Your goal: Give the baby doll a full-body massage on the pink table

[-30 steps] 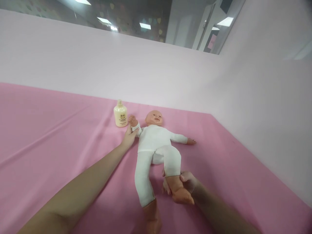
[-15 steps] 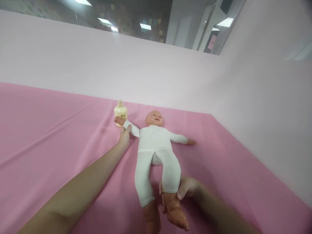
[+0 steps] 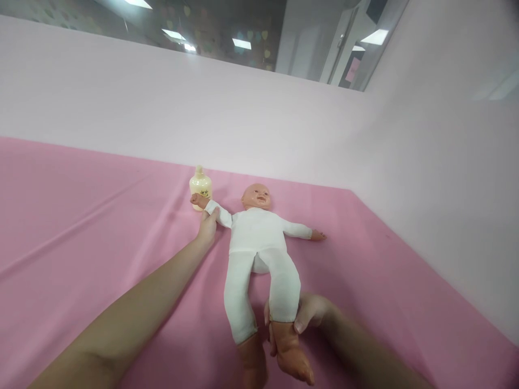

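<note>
A baby doll (image 3: 258,232) with a white cloth body lies face up on a pink sheet (image 3: 133,237), its head toward the wall. My left hand (image 3: 208,224) is closed round the doll's arm on the left, near the wrist; part of its fingers is hidden beneath the sleeve. Around the doll's lower leg on the right, my right hand (image 3: 310,313) is wrapped, thumb on the outer side and fingertips showing on the inner side. Just behind the doll's left-side hand stands a cream bottle (image 3: 200,185) with a small printed face.
A pale wall (image 3: 170,108) rises behind the pink surface, and another wall (image 3: 454,189) borders it on the right. Above the back wall is a window (image 3: 227,32) with ceiling lights reflected in it. Creases run through the sheet on the left.
</note>
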Demonstrator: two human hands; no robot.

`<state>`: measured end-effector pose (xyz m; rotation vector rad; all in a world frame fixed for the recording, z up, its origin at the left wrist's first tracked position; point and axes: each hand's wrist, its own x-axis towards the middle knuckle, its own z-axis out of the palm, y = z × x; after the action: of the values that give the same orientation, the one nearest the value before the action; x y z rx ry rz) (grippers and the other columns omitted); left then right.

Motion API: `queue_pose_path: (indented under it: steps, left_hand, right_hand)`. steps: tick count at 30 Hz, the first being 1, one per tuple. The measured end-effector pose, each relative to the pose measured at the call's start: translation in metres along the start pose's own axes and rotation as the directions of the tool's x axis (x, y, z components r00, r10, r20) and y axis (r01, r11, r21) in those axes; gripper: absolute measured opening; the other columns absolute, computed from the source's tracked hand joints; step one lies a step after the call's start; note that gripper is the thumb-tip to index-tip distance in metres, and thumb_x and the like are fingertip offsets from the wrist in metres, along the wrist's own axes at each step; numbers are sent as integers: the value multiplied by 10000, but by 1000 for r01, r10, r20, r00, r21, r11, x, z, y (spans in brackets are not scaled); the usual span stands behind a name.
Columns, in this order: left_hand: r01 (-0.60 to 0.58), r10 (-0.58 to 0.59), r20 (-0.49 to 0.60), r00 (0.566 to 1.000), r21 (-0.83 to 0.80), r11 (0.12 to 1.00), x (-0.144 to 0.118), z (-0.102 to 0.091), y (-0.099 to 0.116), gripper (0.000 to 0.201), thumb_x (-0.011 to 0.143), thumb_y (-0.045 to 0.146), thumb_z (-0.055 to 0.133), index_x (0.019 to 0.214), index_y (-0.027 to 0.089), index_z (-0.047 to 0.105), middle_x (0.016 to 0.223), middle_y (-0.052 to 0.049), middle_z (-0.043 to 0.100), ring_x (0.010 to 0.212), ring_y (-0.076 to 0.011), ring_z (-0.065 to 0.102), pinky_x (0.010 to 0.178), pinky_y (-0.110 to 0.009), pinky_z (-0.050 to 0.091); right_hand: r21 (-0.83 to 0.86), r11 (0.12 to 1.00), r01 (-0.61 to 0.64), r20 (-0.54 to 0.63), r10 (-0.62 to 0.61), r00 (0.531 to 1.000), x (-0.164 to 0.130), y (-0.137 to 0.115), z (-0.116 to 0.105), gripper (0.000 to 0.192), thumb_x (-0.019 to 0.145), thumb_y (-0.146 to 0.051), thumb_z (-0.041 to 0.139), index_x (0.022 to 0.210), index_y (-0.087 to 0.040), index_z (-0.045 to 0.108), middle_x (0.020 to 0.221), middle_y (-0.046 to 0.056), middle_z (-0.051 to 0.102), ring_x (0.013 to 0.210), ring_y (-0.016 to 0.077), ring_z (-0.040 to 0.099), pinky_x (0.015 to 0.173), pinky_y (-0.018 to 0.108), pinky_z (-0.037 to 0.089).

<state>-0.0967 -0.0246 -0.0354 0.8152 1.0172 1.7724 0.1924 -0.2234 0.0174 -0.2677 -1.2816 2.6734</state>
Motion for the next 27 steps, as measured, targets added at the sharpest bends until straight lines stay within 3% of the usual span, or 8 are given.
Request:
queue_pose_path:
  steps: [6, 11, 15, 19, 21, 23, 25, 27]
  left_hand:
    - [-43, 37, 72, 997, 80, 996, -9, 6, 10, 423, 697, 296, 770, 1054, 218, 556, 1024, -49, 652, 1023, -231, 622, 887, -386, 505]
    - [-49, 38, 87, 995, 130, 990, -10, 4, 7, 463, 682, 285, 784, 1052, 216, 516, 1039, -60, 642, 982, -225, 634, 879, -411, 513]
    - [-129, 96, 193, 976, 166, 978, -11, 4, 2, 450, 724, 316, 751, 1087, 205, 508, 1080, -74, 645, 1004, -228, 635, 917, -424, 498]
    - [-207, 136, 323, 937, 198, 958, -17, 9, 3, 493, 748, 327, 728, 1185, 196, 541, 1195, -107, 647, 1099, -260, 623, 994, -454, 465]
    - [-266, 155, 403, 902, 234, 935, -23, 13, 7, 488, 760, 315, 721, 1215, 207, 584, 1245, -108, 649, 1163, -279, 604, 1049, -474, 430]
    - [-353, 167, 527, 833, 273, 895, -30, 16, 15, 422, 780, 281, 698, 1197, 232, 649, 1265, -94, 658, 1213, -290, 584, 1105, -489, 381]
    - [-454, 177, 656, 734, 280, 846, -36, 19, 22, 378, 787, 217, 666, 1159, 271, 700, 1286, -67, 660, 1260, -287, 560, 1162, -499, 311]
    - [-518, 182, 724, 665, 272, 811, -39, 21, 28, 403, 767, 153, 641, 1129, 309, 725, 1305, -37, 654, 1300, -281, 534, 1200, -506, 245]
  right_hand:
    - [-4, 1000, -2, 1, 2, 1000, 0, 3, -4, 551, 599, -351, 832, 1031, -104, 597, 923, 158, 744, 929, 313, 721, 892, 444, 504]
    - [52, 999, 17, 58, -20, 998, -1, 12, -14, 589, 569, -370, 822, 1058, -120, 610, 900, 133, 748, 794, 263, 726, 783, 383, 541]
    - [97, 995, 6, 85, -14, 996, -4, 23, -27, 613, 518, -438, 817, 1011, -121, 636, 881, 140, 741, 735, 248, 703, 662, 338, 546]
    - [83, 988, 128, -2, -128, 992, -4, 24, -33, 583, 563, -527, 752, 977, -138, 622, 769, 91, 717, 650, 211, 668, 572, 289, 507]
    - [36, 974, 222, -42, -220, 974, -4, 19, -31, 595, 603, -625, 691, 950, -147, 616, 657, 51, 670, 554, 171, 600, 561, 279, 475]
    - [-22, 944, 328, -112, -328, 938, -3, 12, -25, 615, 653, -703, 615, 936, -156, 619, 556, 1, 584, 506, 146, 522, 634, 303, 477]
    - [-89, 904, 418, -280, -426, 860, -2, 4, -17, 569, 729, -677, 571, 949, -157, 634, 536, -27, 519, 519, 135, 471, 731, 325, 470]
    - [-149, 878, 455, -490, -465, 737, 1, -2, -8, 459, 789, -570, 571, 956, -152, 660, 592, -15, 522, 560, 131, 446, 757, 328, 454]
